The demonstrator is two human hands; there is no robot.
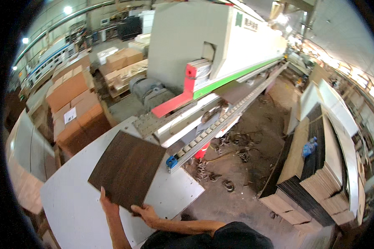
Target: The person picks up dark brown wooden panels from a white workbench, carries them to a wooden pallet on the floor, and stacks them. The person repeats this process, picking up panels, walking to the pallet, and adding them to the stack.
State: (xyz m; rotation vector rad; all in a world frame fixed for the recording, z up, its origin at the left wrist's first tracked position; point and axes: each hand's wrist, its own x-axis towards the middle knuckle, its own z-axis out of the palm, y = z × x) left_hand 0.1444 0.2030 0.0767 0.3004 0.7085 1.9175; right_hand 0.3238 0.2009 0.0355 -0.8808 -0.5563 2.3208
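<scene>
A dark brown wood-grain panel (126,168) lies tilted over a large white work surface (85,224). My left hand (107,203) is at the panel's near left edge, gripping it, with some of the fingers hidden. Closed on the near edge by the right corner, my right hand (145,214) has its thumb on top and the other fingers partly out of sight. The panel's far right corner is close to the end of a roller rail (183,159) with a blue end piece.
A long pale machine (187,37) with green and red trim stands ahead. Cardboard boxes (77,112) are stacked at the left. Stacked boards (316,174) stand at the right, with a plastic bottle (309,147) on them. Curled scraps (228,185) litter the floor.
</scene>
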